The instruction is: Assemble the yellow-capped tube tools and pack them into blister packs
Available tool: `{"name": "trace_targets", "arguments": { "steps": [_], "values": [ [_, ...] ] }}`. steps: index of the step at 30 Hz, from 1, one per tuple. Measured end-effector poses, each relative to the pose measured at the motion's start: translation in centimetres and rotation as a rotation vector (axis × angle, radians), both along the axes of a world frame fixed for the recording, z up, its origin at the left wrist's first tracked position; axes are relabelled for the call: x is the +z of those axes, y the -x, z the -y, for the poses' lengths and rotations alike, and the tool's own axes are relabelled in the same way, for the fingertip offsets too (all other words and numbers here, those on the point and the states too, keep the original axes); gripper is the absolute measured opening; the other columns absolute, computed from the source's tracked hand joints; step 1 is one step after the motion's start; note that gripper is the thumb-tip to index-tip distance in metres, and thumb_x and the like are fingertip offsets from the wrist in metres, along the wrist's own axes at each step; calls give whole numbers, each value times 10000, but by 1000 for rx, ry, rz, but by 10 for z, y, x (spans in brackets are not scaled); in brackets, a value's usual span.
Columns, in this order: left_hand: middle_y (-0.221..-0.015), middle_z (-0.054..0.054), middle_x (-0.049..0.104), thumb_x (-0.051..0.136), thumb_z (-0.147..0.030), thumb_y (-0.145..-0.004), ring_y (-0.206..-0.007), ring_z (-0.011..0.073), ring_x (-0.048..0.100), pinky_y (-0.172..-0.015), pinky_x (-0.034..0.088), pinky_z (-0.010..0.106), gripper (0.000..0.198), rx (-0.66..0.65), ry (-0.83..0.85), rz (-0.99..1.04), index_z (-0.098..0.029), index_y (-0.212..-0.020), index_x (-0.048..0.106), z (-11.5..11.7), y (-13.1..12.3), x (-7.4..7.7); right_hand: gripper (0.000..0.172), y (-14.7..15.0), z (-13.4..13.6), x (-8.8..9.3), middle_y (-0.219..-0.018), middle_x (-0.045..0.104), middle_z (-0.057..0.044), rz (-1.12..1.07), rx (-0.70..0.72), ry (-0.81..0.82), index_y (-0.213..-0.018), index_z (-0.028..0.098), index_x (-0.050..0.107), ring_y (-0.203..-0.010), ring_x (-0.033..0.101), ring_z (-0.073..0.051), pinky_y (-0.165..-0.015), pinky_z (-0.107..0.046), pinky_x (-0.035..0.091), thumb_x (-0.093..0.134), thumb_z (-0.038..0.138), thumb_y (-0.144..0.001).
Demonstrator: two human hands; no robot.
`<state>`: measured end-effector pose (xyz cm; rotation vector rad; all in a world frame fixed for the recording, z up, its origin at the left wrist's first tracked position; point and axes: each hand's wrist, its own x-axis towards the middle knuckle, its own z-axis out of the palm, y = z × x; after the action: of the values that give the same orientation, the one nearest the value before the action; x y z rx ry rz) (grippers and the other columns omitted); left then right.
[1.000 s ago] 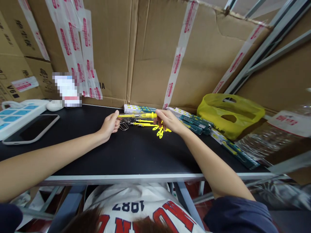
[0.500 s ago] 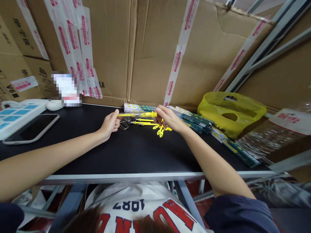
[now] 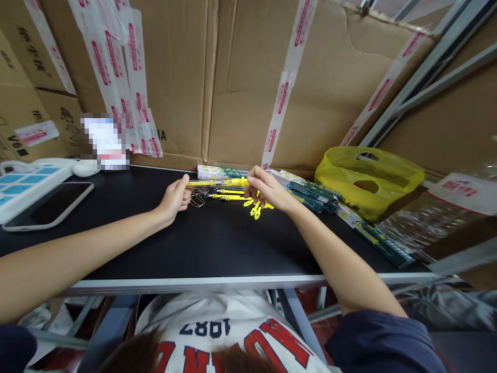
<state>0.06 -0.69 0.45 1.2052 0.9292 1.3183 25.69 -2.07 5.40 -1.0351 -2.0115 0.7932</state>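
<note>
A slim yellow pen-like tool [image 3: 221, 182] with a metal-looking middle is held level above the table between my two hands. My left hand [image 3: 176, 199] pinches its left end between thumb and fingers. At the thicker yellow right end, my right hand [image 3: 267, 187] grips with curled fingertips. Just beyond lie more slim yellow rods [image 3: 233, 198] with metal tips. A small heap of yellow tabs [image 3: 255, 211] rests under my right hand, and some thin bent wire loops [image 3: 198, 198] lie by my left fingers. The exact kind of tool cannot be made out.
Long teal-and-white packages [image 3: 310, 194] lie along the back and right of the black table [image 3: 217, 243]. A yellow plastic bag [image 3: 349, 176] and clear plastic wrapping [image 3: 419, 223] stand at right. A phone [image 3: 50, 207] and power strip [image 3: 31, 181] lie left. Cardboard [image 3: 240, 103] walls the back.
Both hands keep their grip on the yellow tool in nearly the same place. The whole view has shifted very slightly.
</note>
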Motion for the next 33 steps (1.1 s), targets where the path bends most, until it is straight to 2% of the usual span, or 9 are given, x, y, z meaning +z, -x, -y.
{"name": "trace_targets", "arguments": {
  "steps": [3,7,13,19,21,23,27,29,33],
  "values": [
    [-462,-111,217,411,-400,-964,-331,24,171,-329,124,137,340,8,8,-2,-170,-716,451,0,0,0,263,2,1,0,-673,633,-1,19,9,4,-801,219,392,-453,504,-81,-334,-154,355,467,434,-931],
    [-466,-110,228,427,-412,-955,-334,25,171,-326,127,134,337,-3,-2,-2,-176,-715,436,0,0,-1,401,1,-2,-3,-621,614,-22,77,-20,-32,-712,197,422,-429,477,-73,-340,-163,363,356,508,-956],
    [-465,-116,209,427,-421,-954,-332,25,160,-327,121,135,342,0,-7,2,-175,-717,443,0,0,-1,219,-1,0,0,-673,627,12,8,3,7,-843,225,396,-454,502,-84,-341,-156,356,473,411,-927],
    [-462,-117,214,431,-424,-951,-329,26,162,-321,129,131,341,1,-8,-4,-173,-720,445,0,0,-1,334,2,0,-3,-666,606,-13,48,-6,-27,-766,203,406,-448,485,-69,-351,-161,367,380,478,-955],
    [-462,-118,212,442,-436,-944,-330,26,161,-320,128,129,347,-3,-9,-1,-174,-717,445,0,0,-2,282,2,0,-4,-763,611,-9,3,21,-39,-896,211,436,-496,523,-75,-358,-161,394,476,489,-916],
    [-461,-117,217,454,-451,-936,-329,25,162,-319,129,129,356,-1,-5,4,-172,-714,451,0,0,-2,337,2,-1,-5,-846,601,-6,-35,70,-52,-1018,231,429,-566,564,-87,-377,-162,430,607,459,-846],
    [-459,-118,213,504,-499,-897,-328,23,170,-310,136,129,379,-24,34,12,-159,-731,494,1,0,-1,378,1,-4,-6,-863,597,-10,-93,86,-75,-988,220,443,-612,594,-97,-400,-174,469,684,424,-781],
    [-459,-117,223,523,-506,-881,-332,29,202,-310,192,129,373,-83,77,4,-148,-776,537,2,0,0,392,-1,-8,-6,-842,614,-10,-132,69,-59,-975,211,436,-587,598,-95,-398,-183,479,687,434,-773],
    [-479,-97,341,601,-412,-846,-377,49,332,-391,423,171,279,-184,74,-52,-137,-894,597,2,1,0,426,-8,-14,-2,-831,644,-20,-193,48,-15,-970,192,451,-565,603,-88,-406,-183,489,703,460,-755]
  ]
}}
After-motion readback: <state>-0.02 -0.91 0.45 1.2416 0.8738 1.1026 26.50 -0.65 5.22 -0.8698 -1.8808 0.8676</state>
